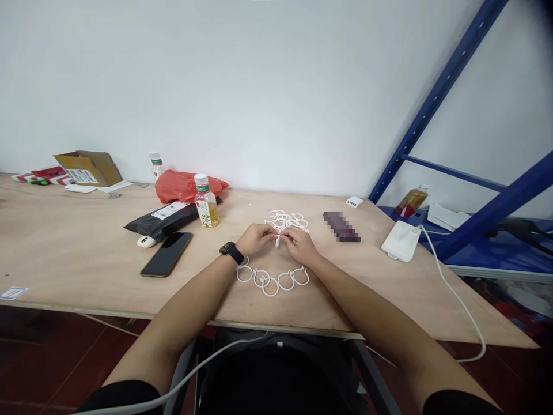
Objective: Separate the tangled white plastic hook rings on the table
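Note:
My left hand (256, 238) and my right hand (299, 244) meet at the middle of the table, fingertips pinched on a small white ring (277, 242) seen nearly edge-on between them. Fingers cover much of this ring. Just beyond my hands lies a pile of white rings (285, 219), some overlapping. Nearer the front edge, several white rings (270, 286) with small clips are spread in a rough row, a few of them touching or overlapping. A black watch is on my left wrist.
Left of my hands are a phone (167, 255), a black package (162, 222), a drink bottle (206, 202) and a red bag (177, 185). To the right lie a pixelated dark object (341, 226), a white power bank (400, 241) with a cable, and a blue metal frame (432, 104).

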A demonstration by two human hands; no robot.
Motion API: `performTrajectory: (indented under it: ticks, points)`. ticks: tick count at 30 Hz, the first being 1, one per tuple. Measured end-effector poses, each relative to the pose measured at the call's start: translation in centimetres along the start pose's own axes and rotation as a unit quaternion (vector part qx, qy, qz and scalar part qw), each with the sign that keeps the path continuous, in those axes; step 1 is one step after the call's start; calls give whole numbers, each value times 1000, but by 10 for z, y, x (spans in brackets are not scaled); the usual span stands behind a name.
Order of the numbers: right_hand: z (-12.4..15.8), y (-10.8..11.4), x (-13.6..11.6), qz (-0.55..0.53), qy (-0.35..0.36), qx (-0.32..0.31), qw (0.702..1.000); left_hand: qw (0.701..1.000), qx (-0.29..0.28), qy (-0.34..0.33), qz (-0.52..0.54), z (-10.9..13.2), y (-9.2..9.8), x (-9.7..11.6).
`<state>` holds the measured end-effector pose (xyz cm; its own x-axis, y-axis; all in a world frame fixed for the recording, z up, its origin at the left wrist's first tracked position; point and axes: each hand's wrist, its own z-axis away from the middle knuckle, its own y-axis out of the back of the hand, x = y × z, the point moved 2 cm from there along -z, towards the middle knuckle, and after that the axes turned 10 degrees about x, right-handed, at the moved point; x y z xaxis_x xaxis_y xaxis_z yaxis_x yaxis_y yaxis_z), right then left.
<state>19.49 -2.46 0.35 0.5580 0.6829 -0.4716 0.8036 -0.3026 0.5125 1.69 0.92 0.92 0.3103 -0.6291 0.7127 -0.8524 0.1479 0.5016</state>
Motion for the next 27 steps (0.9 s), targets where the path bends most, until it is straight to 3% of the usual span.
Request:
performTrajectory:
  ticks: [6, 9, 13, 16, 21, 25, 27]
  points:
    - [1, -4, 3, 7, -40, 36, 999, 998, 53, -28, -20, -1, -1, 6]
    - [2, -5, 3, 16, -29, 31, 999, 997, 36, -37, -58, -2, 2, 8]
    - [1, 0, 10, 76, 10, 51, 996, 980, -12, -17, -197, -6, 29, 2]
    - [-2, 5, 23, 135, 10, 71, 988, 957, -11, 50, -287, -6, 61, -8]
    - [-2, 7, 32, 188, -19, 43, 981, 891, -175, 211, -362, 6, 88, -21]
    - [2, 4, 23, 169, -7, -1, 986, 874, -243, 233, -350, 8, 78, -21]
    - [4, 2, 17, 153, 6, -20, 988, 877, -239, 231, -346, 6, 67, -20]
